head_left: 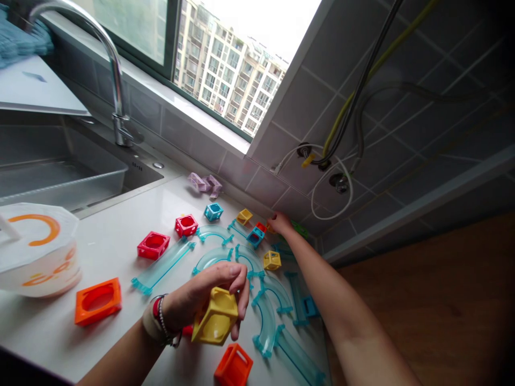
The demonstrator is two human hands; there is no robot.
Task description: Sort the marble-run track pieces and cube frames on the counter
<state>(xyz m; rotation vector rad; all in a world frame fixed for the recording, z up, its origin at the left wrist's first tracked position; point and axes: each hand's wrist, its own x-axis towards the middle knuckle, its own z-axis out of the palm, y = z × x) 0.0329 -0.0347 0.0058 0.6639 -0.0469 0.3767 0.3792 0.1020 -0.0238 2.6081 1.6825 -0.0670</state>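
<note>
On the white counter (108,236), taking the centre of my head view as the clock's middle, I see many toy pieces. The sink (145,179) with its faucet (115,69) is toward 9 and 10 o'clock, the window (229,69) is near 12, and the grey tiled wall (317,102) with cables (350,102) is toward 2. The wooden floor (422,300) lies at 4.

My left hand (223,284), between 6 and 7 o'clock, is closed around the yellow block (217,317); the fingers bend behind it, and its round hollow side is turned to the camera. My right hand (279,222), near 5 o'clock, reaches low beside the wall, at an orange piece (270,229); its fingertips are hidden, so I cannot tell whether it grips.

Between the two hands are curved blue tracks (267,321), one small yellow block (272,260) and one blue block (255,236). Two red blocks (153,245) are between 8 and 9 o'clock, with a straight track (161,271) near them. The big cup (40,257) is also on that side. The right forearm (341,289) passes over the counter edge and covers part of the view there.
</note>
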